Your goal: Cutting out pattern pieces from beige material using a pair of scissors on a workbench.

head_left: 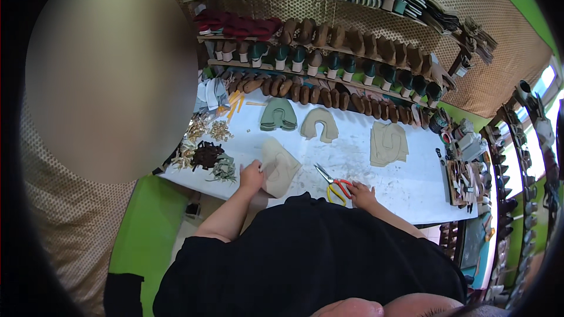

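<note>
A beige sheet of shoe material (282, 167) with a curved outline on it hangs over the table's near edge. My left hand (251, 177) is closed on its left side, gripping it. Scissors (338, 185) with silver blades, one red handle and one yellow handle point away from me. My right hand (363, 195) has its fingers at the red handle, the thumb side toward the blades. Beyond lie a stack of green U-shaped pieces (278, 115), beige U-shaped pieces (320, 124) and, farther right, a pile of beige cut pieces (389, 144).
The white table (420, 185) carries piles of dark brown strips (207, 155), green strips (224, 169) and gold-coloured bits (221, 131) at the left. Shelves of shoes (329, 61) stand behind it. A rack of tools (464, 182) is at the right edge. A blurred patch covers the upper left.
</note>
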